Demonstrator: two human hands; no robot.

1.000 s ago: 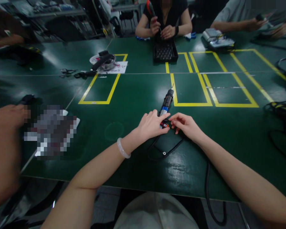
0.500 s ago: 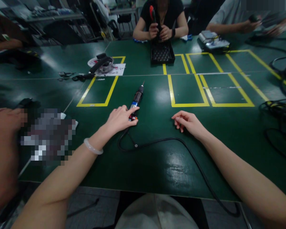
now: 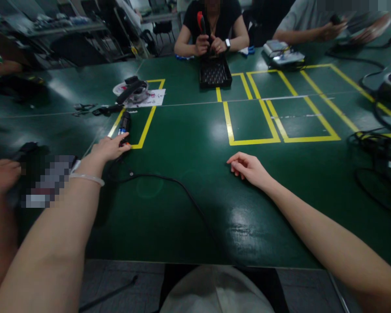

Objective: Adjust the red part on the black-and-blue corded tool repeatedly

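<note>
My left hand [image 3: 107, 150], with a pale bangle [image 3: 87, 177] at the wrist, grips the rear part of an electric screwdriver [image 3: 124, 121]. The tool is black with a blue band and points away from me, inside the left yellow tape rectangle [image 3: 146, 127]. Its tip cannot be made out against the dark table. From its rear end a black cable [image 3: 182, 184] runs across the green table toward the front edge. My right hand [image 3: 249, 167] rests on the tabletop near the middle, fingers loosely curled and a little apart, holding nothing.
Beyond the screwdriver, a round clear container [image 3: 137, 92] lies on white paper [image 3: 158, 96]. Opposite, a person holds a red-and-black tool [image 3: 201, 22] behind a black tray [image 3: 215, 78]. Tangled cables [image 3: 374, 150] lie at right. Another person's hand [image 3: 1, 171] is at far left.
My left hand has carried the electric screwdriver leftward into the left tape rectangle, and the cable has been drawn along. My right hand stays about where it was. The view has shifted slightly.
</note>
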